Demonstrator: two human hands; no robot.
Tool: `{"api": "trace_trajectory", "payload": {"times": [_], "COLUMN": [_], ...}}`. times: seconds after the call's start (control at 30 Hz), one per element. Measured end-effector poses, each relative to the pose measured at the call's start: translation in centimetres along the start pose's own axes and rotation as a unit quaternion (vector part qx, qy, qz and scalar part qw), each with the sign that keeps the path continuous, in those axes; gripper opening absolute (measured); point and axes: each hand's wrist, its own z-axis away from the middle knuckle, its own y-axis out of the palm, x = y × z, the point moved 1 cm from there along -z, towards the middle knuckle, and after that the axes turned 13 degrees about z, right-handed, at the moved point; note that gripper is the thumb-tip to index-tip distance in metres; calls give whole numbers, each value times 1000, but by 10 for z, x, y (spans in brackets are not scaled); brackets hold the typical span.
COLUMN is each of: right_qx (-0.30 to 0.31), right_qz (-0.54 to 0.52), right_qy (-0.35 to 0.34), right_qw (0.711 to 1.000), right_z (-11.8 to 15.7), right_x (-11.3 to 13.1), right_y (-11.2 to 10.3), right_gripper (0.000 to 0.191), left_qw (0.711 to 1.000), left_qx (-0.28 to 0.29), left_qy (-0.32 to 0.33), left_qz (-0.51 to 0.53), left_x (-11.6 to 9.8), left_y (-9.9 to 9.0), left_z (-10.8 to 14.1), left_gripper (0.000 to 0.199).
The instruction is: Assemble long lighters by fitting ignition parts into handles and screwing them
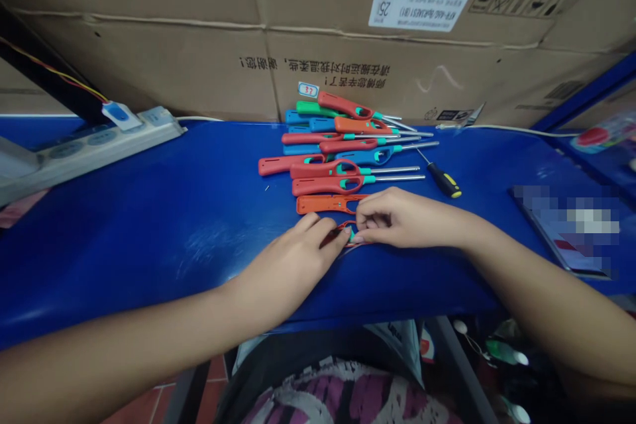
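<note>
My left hand (288, 265) is closed over a partly assembled long-necked lighter (352, 233) near the front of the blue table. Thumb and fingers grip its red handle beside a green part. On the other side, my right hand (397, 218) pinches the same lighter around the green part; its curled fingers hide much of the neck end. Just beyond lies an orange lighter handle half (320, 204), partly covered by my right hand. Behind that, several red, blue, green and orange lighters (328, 185) are heaped with their metal necks pointing right.
A black and yellow screwdriver (444, 180) lies right of the heap. Farther right is a flat device (561, 238) with a blurred-out screen. A power strip (89, 149) stands at left. A large cardboard box (199, 66) walls off the back of the blue table (124, 245).
</note>
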Motion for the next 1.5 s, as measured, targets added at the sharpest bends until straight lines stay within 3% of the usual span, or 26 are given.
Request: {"api": "trace_trajectory", "payload": {"times": [0.23, 0.43, 0.57, 0.63, 0.7, 0.77, 0.8, 0.87, 0.9, 1.0, 1.1, 1.33, 1.43, 1.5], "right_qx": [-24, -20, -31, -74, -171, -294, -323, -281, -261, -205, -147, -65, -54, -78], "right_qz": [72, 114, 89, 60, 56, 118, 179, 301, 313, 323, 328, 326, 307, 294], "right_qy": [-35, -33, -51, -61, -32, 85, 168, 357, 400, 459, 477, 475, 465, 450], "right_qw": [997, 993, 994, 994, 983, 945, 914, 838, 821, 802, 802, 815, 829, 840], "right_z": [1, 1, 1, 2, 6, 11, 14, 19, 20, 25, 27, 31, 30, 28], "right_x": [4, 10, 12, 6, -11, -40, -58, -98, -116, -161, -184, -194, -185, -169], "right_y": [1, 4, 3, -5, -22, -46, -59, -83, -91, -103, -100, -97, -101, -103], "right_gripper": [21, 22, 20, 22, 28, 33, 34, 31, 29, 33, 35, 37, 34, 24], "left_qw": [997, 998, 998, 998, 998, 997, 997, 996, 996, 995, 995, 991, 989, 985], "left_qx": [-27, -18, -12, -11, -16, -27, -33, -42, -46, -63, -72, -98, -104, -115], "left_qy": [-23, -63, -61, -59, -59, -57, -54, -45, -40, -29, -24, -20, -24, -33], "left_qz": [75, 18, -9, 4, 22, 39, 48, 60, 65, 68, 70, 90, 105, 124], "left_x": [7, 3, 2, 2, 2, 3, 3, 3, 3, 3, 3, 7, 11, 15], "left_y": [0, 0, -2, -4, -6, -7, -7, -6, -5, -5, -7, -13, -13, -13], "left_z": [-4, -4, -3, -3, -4, -4, -3, -2, -1, 1, 2, 1, 0, -1], "left_gripper": [29, 29, 28, 28, 28, 29, 29, 29, 29, 31, 33, 33, 32, 31]}}
